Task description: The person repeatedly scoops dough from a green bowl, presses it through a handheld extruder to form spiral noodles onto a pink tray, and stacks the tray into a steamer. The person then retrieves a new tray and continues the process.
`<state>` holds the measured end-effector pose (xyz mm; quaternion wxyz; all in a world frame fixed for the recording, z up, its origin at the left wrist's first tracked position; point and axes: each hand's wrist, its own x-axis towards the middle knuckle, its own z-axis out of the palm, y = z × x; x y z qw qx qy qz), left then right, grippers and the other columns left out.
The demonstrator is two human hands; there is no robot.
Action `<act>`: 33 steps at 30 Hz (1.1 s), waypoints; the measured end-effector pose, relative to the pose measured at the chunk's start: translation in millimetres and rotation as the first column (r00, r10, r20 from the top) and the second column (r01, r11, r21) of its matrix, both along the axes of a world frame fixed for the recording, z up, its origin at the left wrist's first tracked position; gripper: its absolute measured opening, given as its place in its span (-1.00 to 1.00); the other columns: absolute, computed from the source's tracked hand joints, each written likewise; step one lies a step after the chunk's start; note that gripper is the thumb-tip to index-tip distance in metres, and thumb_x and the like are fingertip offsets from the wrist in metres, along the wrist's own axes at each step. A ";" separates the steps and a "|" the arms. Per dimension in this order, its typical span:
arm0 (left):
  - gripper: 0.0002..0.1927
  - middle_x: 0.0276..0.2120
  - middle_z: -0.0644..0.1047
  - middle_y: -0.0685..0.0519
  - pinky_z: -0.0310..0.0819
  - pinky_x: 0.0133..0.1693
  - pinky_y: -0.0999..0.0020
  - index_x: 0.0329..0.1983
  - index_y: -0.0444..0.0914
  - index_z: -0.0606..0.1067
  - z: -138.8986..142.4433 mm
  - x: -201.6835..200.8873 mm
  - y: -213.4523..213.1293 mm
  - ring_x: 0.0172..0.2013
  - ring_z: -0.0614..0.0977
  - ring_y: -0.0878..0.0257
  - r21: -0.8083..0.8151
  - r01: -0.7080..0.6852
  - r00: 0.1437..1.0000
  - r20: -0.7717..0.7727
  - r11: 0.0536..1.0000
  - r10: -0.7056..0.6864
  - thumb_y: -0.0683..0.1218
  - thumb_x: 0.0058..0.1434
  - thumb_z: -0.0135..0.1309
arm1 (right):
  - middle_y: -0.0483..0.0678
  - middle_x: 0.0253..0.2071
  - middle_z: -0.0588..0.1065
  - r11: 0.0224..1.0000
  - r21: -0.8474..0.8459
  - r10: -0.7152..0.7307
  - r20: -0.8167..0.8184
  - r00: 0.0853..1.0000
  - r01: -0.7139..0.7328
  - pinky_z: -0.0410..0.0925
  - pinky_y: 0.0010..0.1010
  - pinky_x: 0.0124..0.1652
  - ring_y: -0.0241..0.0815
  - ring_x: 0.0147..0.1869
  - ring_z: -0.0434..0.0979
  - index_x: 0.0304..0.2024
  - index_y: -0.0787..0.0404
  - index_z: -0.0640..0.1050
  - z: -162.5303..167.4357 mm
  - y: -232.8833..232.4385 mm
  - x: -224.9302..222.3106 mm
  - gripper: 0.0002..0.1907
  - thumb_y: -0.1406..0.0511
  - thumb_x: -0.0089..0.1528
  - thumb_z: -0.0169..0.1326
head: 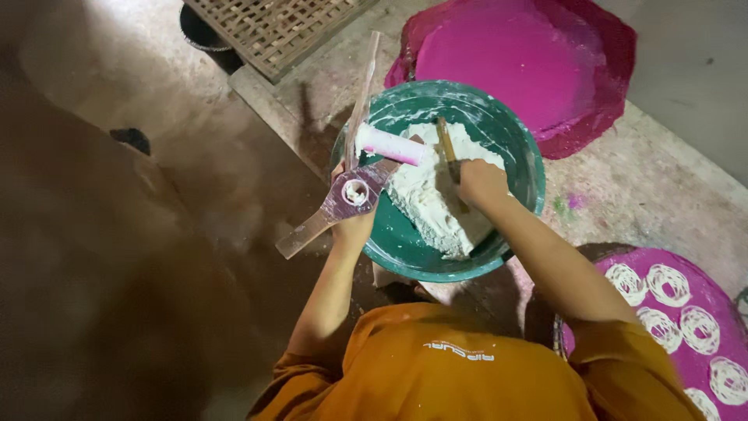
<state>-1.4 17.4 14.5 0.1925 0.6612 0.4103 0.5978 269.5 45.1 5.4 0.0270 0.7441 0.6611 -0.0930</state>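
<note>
over the green basin [514,148] of white dough [428,195], the left hand [352,226] grips a wooden press [343,201] with a white cylinder [392,145]; the right hand [479,181] is closed round a stick [446,148] dug into the dough.

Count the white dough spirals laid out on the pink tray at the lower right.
6 white dough spirals show on the round pink tray: two in the top row, two below, two by the frame's edge. The orange sleeve and frame edge may hide more.
</note>
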 end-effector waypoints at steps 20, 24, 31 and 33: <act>-0.54 0.12 0.47 -0.14 0.46 0.11 0.23 0.13 -0.33 0.40 -1.1 1.7 -3.6 0.08 0.57 0.06 -0.109 0.018 0.998 0.069 0.994 -0.011 -0.28 0.19 0.26 | 0.14 -0.39 0.60 0.874 0.019 0.482 0.093 0.871 -0.486 0.51 -0.18 -0.33 0.05 -0.31 0.67 -0.24 0.27 0.58 -10.9 -41.2 -88.3 -0.82 0.33 0.21 0.01; -0.54 0.01 0.51 -0.10 0.48 0.09 0.25 0.12 -0.32 0.40 -3.2 6.0 0.0 0.02 0.60 0.07 -0.129 0.036 0.993 0.115 0.991 -0.021 -0.23 0.19 0.28 | 0.16 -0.39 0.60 0.882 -0.060 0.471 0.081 0.878 -0.467 0.51 -0.18 -0.39 0.08 -0.35 0.67 -0.07 0.39 0.53 -3.8 -82.2 -76.0 -0.71 0.32 0.22 0.01; -0.59 0.06 0.54 -0.13 0.50 0.12 0.15 0.14 -0.29 0.44 10.6 0.7 8.4 0.07 0.61 -0.02 -0.046 0.062 0.998 0.037 0.997 -0.060 -0.21 0.25 0.27 | -0.19 -0.05 0.68 0.809 -0.480 0.160 -0.373 0.914 -0.338 0.47 -0.30 0.01 -0.23 -0.04 0.69 0.09 -0.10 0.68 85.9 -78.0 3.7 -0.60 0.25 0.25 0.00; -0.55 0.09 0.54 -0.13 0.52 0.12 0.13 0.15 -0.24 0.45 22.2 -0.6 9.2 0.09 0.60 -0.06 0.084 -0.060 0.978 -0.193 0.995 0.076 -0.15 0.21 0.29 | -0.09 -0.03 0.71 0.858 -0.364 0.120 -0.544 0.830 -0.363 0.46 -0.42 0.03 -0.29 0.03 0.70 0.09 0.09 0.63 119.4 -80.0 31.2 -0.63 0.15 0.28 0.07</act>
